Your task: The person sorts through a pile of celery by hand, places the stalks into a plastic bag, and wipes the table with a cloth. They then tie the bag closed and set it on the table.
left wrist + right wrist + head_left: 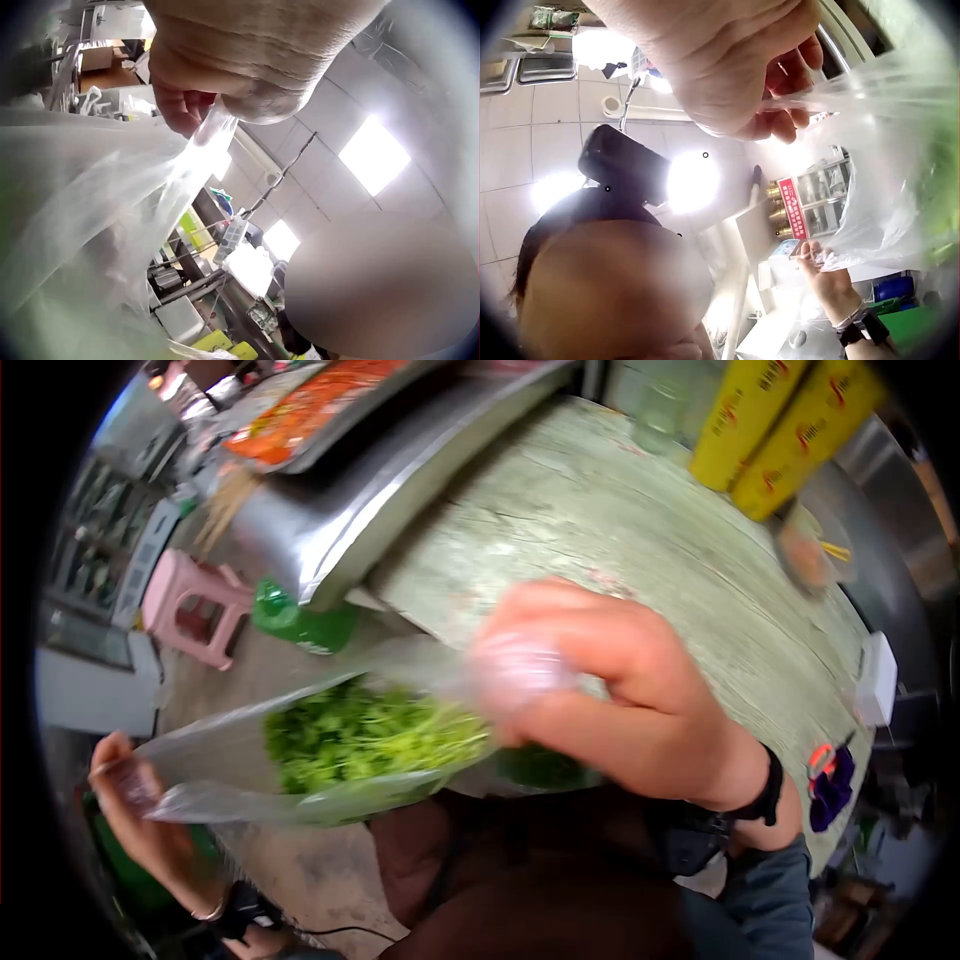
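A clear plastic bag (pixel 215 760) stretches between both hands in the head view, its mouth spread wide. Inside lies a bunch of leafy green herbs (pixel 370 745) with pale stems. My left hand (pixel 135 800) pinches the bag's edge at the far left. From the other end, my right hand (pixel 620 680), blurred, grips bunched plastic over the table's near edge. In the left wrist view, the plastic runs taut from the fingers of the left hand (pixel 255 60). The right wrist view shows the right hand (pixel 727 67) with a twisted strip of bag (pixel 885 187) between curled fingers and thumb.
A pale green worktable (pixel 560 500) carries a metal tray edge, yellow boxes (pixel 760 420), a jar and orange-handled scissors (pixel 821 760). Beyond the table's left side stand a pink stool (pixel 195 600) and a green bag or bottle (pixel 300 622) near the floor.
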The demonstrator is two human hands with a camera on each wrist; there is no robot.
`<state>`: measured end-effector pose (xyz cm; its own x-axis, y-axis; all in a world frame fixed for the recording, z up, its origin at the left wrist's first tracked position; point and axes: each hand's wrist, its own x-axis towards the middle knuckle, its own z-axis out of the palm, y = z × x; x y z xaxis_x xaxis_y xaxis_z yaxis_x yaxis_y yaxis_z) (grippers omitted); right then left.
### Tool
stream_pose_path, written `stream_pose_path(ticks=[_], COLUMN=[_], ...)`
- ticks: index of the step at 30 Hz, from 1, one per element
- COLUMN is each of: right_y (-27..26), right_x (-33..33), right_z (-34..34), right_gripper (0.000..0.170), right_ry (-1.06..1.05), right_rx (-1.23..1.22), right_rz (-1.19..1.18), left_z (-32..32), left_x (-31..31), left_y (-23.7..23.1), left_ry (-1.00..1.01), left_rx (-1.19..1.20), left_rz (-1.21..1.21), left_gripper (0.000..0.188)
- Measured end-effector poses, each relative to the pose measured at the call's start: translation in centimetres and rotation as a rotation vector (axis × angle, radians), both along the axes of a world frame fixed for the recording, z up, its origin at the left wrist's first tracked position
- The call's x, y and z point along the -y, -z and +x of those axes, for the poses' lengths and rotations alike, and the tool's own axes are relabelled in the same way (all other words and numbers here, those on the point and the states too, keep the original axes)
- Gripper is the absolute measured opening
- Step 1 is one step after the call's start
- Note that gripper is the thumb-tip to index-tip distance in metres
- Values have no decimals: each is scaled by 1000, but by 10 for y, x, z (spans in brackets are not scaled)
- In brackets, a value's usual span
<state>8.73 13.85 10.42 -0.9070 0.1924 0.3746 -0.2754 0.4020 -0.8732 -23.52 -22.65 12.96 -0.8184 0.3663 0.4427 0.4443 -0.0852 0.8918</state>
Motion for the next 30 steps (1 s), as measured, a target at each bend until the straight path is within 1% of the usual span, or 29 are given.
stream_pose_path(ticks=[1,2,3,4,7,9,10,11,12,14,15,16,18,19,22,23,26,27,28,30], right_y=[-1,-3,-2,-5,-27,-31,-30,-29,-26,-16,-7,0,10,13,5,0,7,7,5,-2], right_x=[8,16,31,41,63,78,86,94,104,127,138,146,158,162,158,160,153,150,149,148], right_z=[0,0,4,5,7,8,6,4,1,-3,-4,-4,-4,-2,11,12,25,28,30,33], right_gripper=[17,17,18,18,15,18,21,31,36,44,55,56,56,50,37,27,27,27,27,26], right_ry=[-14,-25,-39,-45,-117,-188,-226,-242,-245,-241,-240,-215,-171,-128,-47,-8,-30,0,7,23], right_rx=[28,56,96,145,298,242,216,211,209,204,231,201,138,63,62,64,99,100,59,-38], right_rz=[-70,-141,-298,-448,-717,-675,-657,-579,-550,-489,-617,-664,-754,-776,-770,-766,-855,-856,-866,-887], left_z=[35,66,81,93,109,119,126,136,146,163,170,176,183,183,181,179,180,178,178,184], left_x=[-29,-52,-58,-60,-61,-61,-58,-60,-65,-83,-90,-97,-109,-112,-116,-116,-112,-106,-102,-96], left_y=[-2,-7,-12,-14,-23,-31,-35,-39,-42,-36,-33,-30,-23,-22,-6,-4,-7,-10,-2,28], left_ry=[-55,-41,65,99,256,330,410,466,520,551,526,495,491,549,782,849,909,995,940,835], left_rx=[-20,-133,-170,-234,-186,-134,-111,-156,-200,-392,-519,-646,-789,-772,-360,-349,-478,-326,-331,-353], left_rz=[-36,-131,-193,-198,-144,-123,-183,-273,-364,-386,-474,-563,-558,-573,-374,-390,-421,-495,-476,-443], left_gripper=[42,43,45,52,53,53,51,46,41,24,19,16,16,18,26,33,47,67,70,78])
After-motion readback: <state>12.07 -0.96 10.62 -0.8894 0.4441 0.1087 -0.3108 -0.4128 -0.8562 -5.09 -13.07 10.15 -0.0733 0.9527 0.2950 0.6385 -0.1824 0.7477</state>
